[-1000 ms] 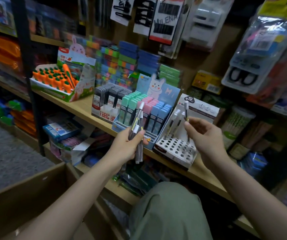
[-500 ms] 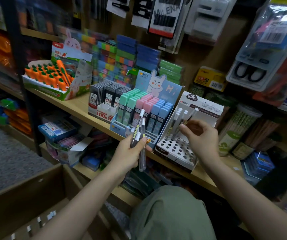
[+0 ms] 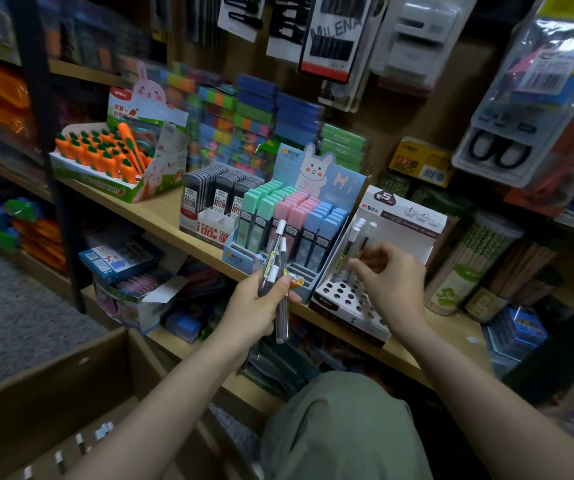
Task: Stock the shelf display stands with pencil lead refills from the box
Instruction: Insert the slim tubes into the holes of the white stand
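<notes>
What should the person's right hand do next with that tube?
Probably push the refill tube pinched by the right hand down into a hole of the white stand, then take another from the bundle in the left hand; many holes look empty.

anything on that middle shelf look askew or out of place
One long orange carrot-shaped pen lies tilted across the upright carrot pens in its green-and-white display box. Otherwise nothing stands out.

Clear glossy plastic refill tubes [image 3: 276, 258]; white printed cardboard display stand [image 3: 375, 271]; smooth pale wood shelf [image 3: 161, 216]; matt brown cardboard box [image 3: 53, 393].
</notes>
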